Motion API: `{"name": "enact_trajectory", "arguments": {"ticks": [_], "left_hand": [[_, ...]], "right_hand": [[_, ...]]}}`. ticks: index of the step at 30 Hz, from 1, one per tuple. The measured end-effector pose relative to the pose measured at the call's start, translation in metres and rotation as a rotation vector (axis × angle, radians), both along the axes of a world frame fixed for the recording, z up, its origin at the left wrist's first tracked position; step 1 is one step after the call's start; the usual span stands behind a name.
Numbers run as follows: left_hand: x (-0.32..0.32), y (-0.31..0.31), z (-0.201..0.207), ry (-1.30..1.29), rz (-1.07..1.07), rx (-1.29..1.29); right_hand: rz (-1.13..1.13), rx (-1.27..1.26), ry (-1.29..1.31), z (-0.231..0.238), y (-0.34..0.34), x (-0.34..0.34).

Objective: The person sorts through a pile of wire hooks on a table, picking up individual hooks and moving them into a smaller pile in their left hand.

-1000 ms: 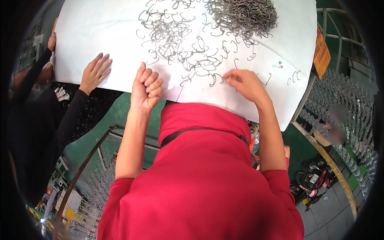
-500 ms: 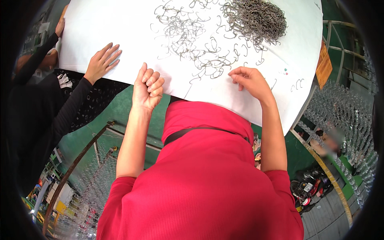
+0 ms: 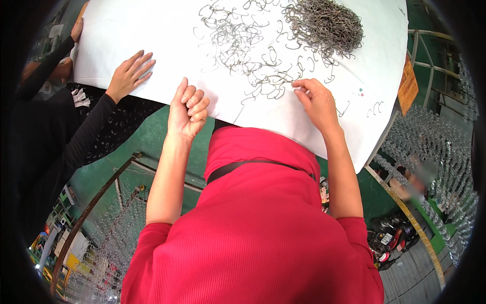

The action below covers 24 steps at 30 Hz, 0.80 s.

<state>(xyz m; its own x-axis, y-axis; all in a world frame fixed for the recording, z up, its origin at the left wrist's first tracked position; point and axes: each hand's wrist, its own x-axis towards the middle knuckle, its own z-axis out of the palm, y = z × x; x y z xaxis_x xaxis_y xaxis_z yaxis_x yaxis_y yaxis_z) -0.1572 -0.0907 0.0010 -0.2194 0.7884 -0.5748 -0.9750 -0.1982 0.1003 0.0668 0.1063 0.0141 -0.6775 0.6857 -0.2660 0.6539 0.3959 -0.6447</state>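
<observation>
Bent metal wire hooks (image 3: 273, 83) lie loosely scattered over the white-covered table (image 3: 167, 30) in front of me. My right hand (image 3: 316, 101) is at the near right edge of these hooks, palm down. Its index finger and thumb reach toward the closest hook, slightly apart, and no hook shows between them. My left hand (image 3: 189, 109) is held up at the table's near edge, its fingers curled into a fist and the thumb pointing up. Whatever may lie inside that fist is hidden.
A dense heap of hooks (image 3: 329, 25) sits at the far right. A few single hooks (image 3: 375, 109) lie apart near the right edge. At left, a co-worker's hand (image 3: 130, 76) rests flat on the table. Strands of clear pieces (image 3: 430, 147) hang beyond a metal rail at right.
My right hand has moved slightly away from me, its fingertips now at the edge of the scattered hooks. My left hand keeps its closed pose.
</observation>
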Motion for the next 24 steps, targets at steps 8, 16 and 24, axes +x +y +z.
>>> {"name": "enact_trajectory", "arguments": {"ticks": [8,16,24], "left_hand": [[0.000,0.000,0.003,0.001,-0.003,-0.005],[0.001,-0.002,0.001,-0.003,0.008,-0.021],[0.004,-0.001,-0.001,-0.010,0.001,-0.012]], "right_hand": [[0.203,0.029,-0.035,-0.007,-0.029,-0.013],[0.260,-0.112,0.074,-0.012,-0.048,-0.025],[0.346,0.078,0.063,-0.020,-0.047,-0.054]]}}
